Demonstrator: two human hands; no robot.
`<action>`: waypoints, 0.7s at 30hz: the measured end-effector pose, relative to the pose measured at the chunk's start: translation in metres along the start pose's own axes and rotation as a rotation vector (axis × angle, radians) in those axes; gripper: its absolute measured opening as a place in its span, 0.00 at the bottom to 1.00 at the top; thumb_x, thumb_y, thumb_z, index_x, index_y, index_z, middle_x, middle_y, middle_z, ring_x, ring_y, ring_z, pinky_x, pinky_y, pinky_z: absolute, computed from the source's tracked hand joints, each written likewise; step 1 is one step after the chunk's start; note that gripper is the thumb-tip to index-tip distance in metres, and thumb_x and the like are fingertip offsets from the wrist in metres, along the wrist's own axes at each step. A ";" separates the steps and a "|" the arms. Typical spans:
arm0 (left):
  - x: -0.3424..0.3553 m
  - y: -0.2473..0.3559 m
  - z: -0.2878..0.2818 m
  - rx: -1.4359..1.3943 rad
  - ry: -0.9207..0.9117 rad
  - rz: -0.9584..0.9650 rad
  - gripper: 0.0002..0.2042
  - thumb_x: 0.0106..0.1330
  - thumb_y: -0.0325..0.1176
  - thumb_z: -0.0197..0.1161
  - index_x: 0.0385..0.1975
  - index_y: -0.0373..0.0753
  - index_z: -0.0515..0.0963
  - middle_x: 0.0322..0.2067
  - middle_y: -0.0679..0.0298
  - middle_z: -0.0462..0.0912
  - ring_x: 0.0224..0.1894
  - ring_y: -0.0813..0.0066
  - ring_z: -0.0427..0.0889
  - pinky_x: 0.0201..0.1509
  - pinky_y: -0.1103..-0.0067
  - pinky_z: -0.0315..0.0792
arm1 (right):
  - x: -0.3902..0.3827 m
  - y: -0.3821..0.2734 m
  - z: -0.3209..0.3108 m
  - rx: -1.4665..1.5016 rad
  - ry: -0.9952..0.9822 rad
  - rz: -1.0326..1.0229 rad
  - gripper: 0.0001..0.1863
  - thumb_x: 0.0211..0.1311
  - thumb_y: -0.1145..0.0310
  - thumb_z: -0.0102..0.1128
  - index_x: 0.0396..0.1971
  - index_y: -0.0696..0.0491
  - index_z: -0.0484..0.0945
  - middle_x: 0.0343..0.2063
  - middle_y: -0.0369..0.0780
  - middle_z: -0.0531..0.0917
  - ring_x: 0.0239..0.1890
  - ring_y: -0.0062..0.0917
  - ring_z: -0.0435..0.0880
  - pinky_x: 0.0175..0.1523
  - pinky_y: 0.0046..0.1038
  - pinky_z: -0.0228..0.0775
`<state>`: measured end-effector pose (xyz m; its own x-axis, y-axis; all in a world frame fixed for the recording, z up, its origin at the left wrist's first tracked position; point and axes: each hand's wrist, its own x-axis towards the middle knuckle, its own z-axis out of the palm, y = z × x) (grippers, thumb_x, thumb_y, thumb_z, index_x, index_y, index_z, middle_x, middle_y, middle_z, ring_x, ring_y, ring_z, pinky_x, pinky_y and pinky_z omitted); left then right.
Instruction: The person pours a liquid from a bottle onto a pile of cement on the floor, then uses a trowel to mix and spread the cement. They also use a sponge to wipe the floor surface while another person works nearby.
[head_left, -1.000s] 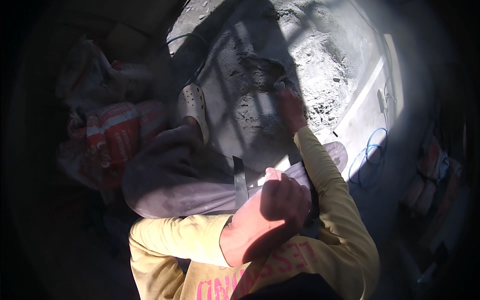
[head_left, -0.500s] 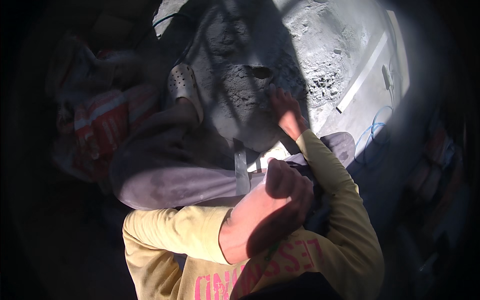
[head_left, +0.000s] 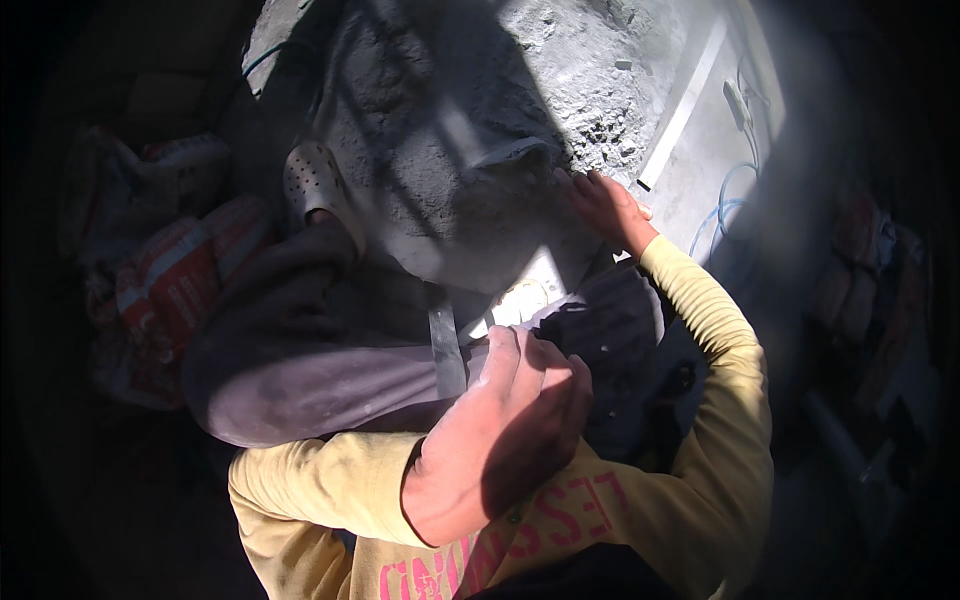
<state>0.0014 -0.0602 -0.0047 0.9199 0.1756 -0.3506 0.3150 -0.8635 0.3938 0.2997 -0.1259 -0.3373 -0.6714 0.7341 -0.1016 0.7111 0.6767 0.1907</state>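
My right hand (head_left: 610, 210) reaches forward to the right side of a heap of grey powder (head_left: 420, 175). Its fingers are curled, and shadow hides what they hold, if anything. A thin, pale grey curved edge (head_left: 515, 152) stands out from the powder just left of those fingers. Above my lap, my left hand (head_left: 510, 410) is bent inward with closed fingers; whatever is inside them is hidden. A flat grey strip (head_left: 445, 345) lies across my trouser leg beside the left hand, its lower end hidden behind the wrist.
A beige clog (head_left: 318, 190) is on my foot left of the heap. Red and white sacks (head_left: 180, 275) lie in shadow at the left. A long white bar (head_left: 685, 105) and a blue cable (head_left: 722, 212) lie on the floor at the right.
The view has shifted, so most things sit further left. My right hand has moved right relative to the heap, and the pale curved edge now shows beside it. My left hand stays over my lap.
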 end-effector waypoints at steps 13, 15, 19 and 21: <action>-0.010 -0.003 0.000 -0.025 0.085 -0.007 0.21 0.62 0.37 0.60 0.52 0.32 0.80 0.44 0.48 0.78 0.50 0.53 0.75 0.61 0.60 0.72 | -0.032 0.020 -0.009 0.662 -0.488 0.363 0.27 0.70 0.69 0.55 0.69 0.51 0.70 0.39 0.44 0.76 0.41 0.39 0.81 0.47 0.40 0.76; -0.011 -0.004 -0.001 -0.057 0.045 -0.011 0.21 0.62 0.37 0.59 0.52 0.32 0.80 0.44 0.48 0.79 0.51 0.53 0.75 0.61 0.60 0.72 | -0.035 0.029 -0.007 0.581 -0.430 0.171 0.29 0.68 0.69 0.56 0.70 0.51 0.69 0.40 0.43 0.77 0.43 0.38 0.81 0.48 0.39 0.77; -0.014 -0.005 -0.003 -0.114 -0.017 -0.039 0.21 0.63 0.37 0.58 0.53 0.33 0.80 0.45 0.48 0.79 0.51 0.52 0.76 0.61 0.59 0.73 | -0.045 0.044 -0.012 0.461 -0.324 0.049 0.32 0.63 0.71 0.57 0.70 0.53 0.69 0.41 0.41 0.78 0.47 0.35 0.80 0.52 0.37 0.78; -0.018 -0.007 -0.003 -0.105 0.016 -0.033 0.21 0.63 0.36 0.58 0.54 0.33 0.79 0.45 0.48 0.79 0.51 0.51 0.77 0.62 0.59 0.73 | -0.045 0.050 -0.020 0.465 -0.261 0.105 0.33 0.60 0.75 0.57 0.69 0.53 0.70 0.39 0.41 0.77 0.44 0.35 0.79 0.49 0.36 0.78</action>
<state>-0.0164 -0.0558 0.0018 0.9119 0.2116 -0.3515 0.3673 -0.8030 0.4693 0.3613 -0.1266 -0.3041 -0.5595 0.7486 -0.3559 0.8288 0.5088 -0.2328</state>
